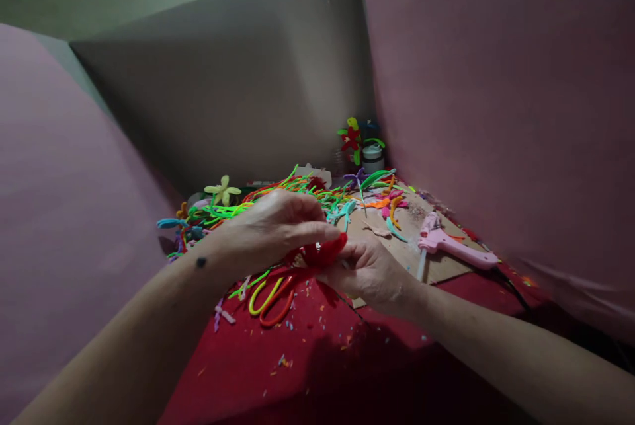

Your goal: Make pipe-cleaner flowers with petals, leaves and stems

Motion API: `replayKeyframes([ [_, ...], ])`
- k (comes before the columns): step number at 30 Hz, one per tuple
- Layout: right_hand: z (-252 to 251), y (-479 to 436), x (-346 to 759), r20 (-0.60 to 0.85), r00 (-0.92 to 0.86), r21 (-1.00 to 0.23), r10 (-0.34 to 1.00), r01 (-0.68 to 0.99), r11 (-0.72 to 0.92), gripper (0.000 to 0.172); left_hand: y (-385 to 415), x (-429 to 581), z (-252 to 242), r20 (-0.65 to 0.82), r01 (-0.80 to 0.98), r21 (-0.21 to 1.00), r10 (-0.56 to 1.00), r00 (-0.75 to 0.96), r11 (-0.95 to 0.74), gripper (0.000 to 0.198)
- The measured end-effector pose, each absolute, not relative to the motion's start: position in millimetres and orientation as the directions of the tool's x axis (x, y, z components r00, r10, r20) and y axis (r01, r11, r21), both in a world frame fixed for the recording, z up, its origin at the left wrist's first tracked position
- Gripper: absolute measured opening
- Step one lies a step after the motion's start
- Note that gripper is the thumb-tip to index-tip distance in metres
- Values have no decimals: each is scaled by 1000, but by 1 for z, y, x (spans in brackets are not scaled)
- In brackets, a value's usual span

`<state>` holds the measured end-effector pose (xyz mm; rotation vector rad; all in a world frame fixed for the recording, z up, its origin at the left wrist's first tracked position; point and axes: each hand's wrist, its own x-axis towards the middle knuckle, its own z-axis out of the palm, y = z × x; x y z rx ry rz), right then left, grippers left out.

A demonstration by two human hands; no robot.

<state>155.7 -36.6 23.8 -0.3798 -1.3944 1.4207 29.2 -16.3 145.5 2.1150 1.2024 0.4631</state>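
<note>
Both hands meet over the front of the red-covered table, around a fuzzy red pipe-cleaner flower (321,254). My left hand (285,219) comes over from above, its thumb and fingers closed at the red petals. From the right, my right hand (370,274) pinches the flower's lower side between thumb and fingers. Part of the flower is hidden behind the fingers. Just below it lie a yellow loop (254,303) and an orange-red loop (270,320), whose far ends I cannot see.
A pink glue gun (456,250) rests on cardboard (444,271) at the right, its cord trailing off. Behind my hands lies a heap of green and orange pipe cleaners (223,212). A yellow flower (223,191) is at left; a white-lidded container (373,157) stands at the back.
</note>
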Motion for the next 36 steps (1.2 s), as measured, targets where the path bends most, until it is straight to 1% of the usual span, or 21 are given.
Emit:
replayKeyframes([
  [2, 25, -36, 157, 443, -376, -854, 814, -453, 256, 8, -15, 21, 149, -23, 527, 798, 860, 510, -292, 12],
  [4, 24, -36, 158, 445, -392, -852, 805, -463, 246, 8, -13, 12, 148, -62, 468, 856, 853, 518, -222, 13],
  [7, 21, -35, 159, 444, -415, -852, 794, -470, 230, 11, -10, 4, 139, -145, 426, 899, 849, 508, -101, 15],
  [11, 19, -35, 160, 518, -391, -824, 761, -468, 320, 11, -8, 7, 126, -289, 316, 936, 853, 435, 156, 16],
  [13, 20, -34, 160, 533, -384, -819, 754, -459, 345, 10, -8, 9, 123, -343, 286, 929, 835, 431, 234, 17],
  [15, 22, -32, 159, 522, -367, -821, 770, -461, 337, 8, -7, 9, 121, -321, 272, 938, 841, 435, 217, 19],
  [16, 23, -31, 158, 513, -357, -819, 781, -476, 321, 6, -5, 8, 121, -275, 263, 949, 860, 429, 172, 20],
  [17, 23, -30, 157, 501, -345, -816, 794, -495, 300, 6, -4, 6, 120, -196, 248, 964, 894, 403, 99, 22],
  [19, 24, -26, 156, 473, -325, -811, 819, -524, 261, 8, -3, 0, 119, 38, 260, 958, 956, 292, -117, 24],
  [20, 24, -25, 155, 458, -320, -814, 829, -526, 247, 9, -4, -3, 118, 173, 299, 925, 960, 219, -235, 23],
  [22, 24, -22, 155, 435, -313, -829, 844, -506, 240, 10, -9, -8, 116, 413, 431, 798, 903, 118, -421, 23],
  [24, 24, -20, 155, 428, -309, -840, 849, -483, 248, 11, -17, -9, 114, 535, 523, 678, 835, 130, -516, 27],
  [25, 24, -19, 155, 434, -306, -840, 847, -478, 258, 12, -21, -9, 113, 563, 560, 614, 806, 183, -556, 30],
  [27, 25, -17, 155, 457, -302, -832, 837, -478, 282, 15, -28, -6, 110, 572, 604, 488, 753, 324, -630, 39],
  [29, 25, -16, 154, 472, -298, -824, 830, -482, 296, 17, -30, -2, 104, 545, 619, 417, 728, 416, -666, 45],
  [30, 25, -16, 153, 477, -292, -822, 829, -481, 304, 17, -29, 0, 100, 532, 628, 400, 727, 434, -668, 47],
  [32, 27, -16, 151, 484, -276, -825, 831, -461, 327, 16, -28, 4, 92, 539, 667, 366, 733, 416, -649, 49],
  [34, 27, -17, 149, 489, -251, -830, 836, -427, 358, 12, -26, 8, 85, 586, 723, 308, 722, 368, -618, 48],
  [36, 28, -18, 147, 490, -220, -833, 844, -403, 378, 7, -26, 10, 81, 643, 769, 221, 683, 347, -600, 47],
])
